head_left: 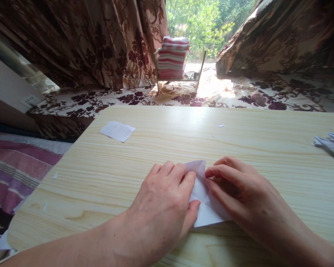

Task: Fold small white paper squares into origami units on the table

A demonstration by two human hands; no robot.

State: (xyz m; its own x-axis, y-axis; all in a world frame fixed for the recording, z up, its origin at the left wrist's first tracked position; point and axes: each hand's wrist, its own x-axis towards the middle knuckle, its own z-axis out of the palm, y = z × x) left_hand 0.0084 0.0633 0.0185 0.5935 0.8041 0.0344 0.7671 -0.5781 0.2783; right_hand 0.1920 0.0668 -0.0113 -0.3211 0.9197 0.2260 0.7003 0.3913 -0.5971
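Observation:
A creased white sheet of paper [204, 211] lies on the pale wooden table [144, 148] between my two hands. My left hand [164, 200] rests over its left side, fingers curled on it and thumb pressing near the lower edge. At the right edge, my right hand [236, 185] pinches the paper between thumb and index finger. Part of the paper is hidden under both hands, and its upper corner stands out between them.
A printed paper slip [117, 131] lies at the table's far left. Folded white paper pieces [331, 144] sit at the right edge. Small scraps [54, 176] dot the left side. Beyond the table, a small rack [197, 76] carries stacked red-and-white cloths [172, 59] by the window.

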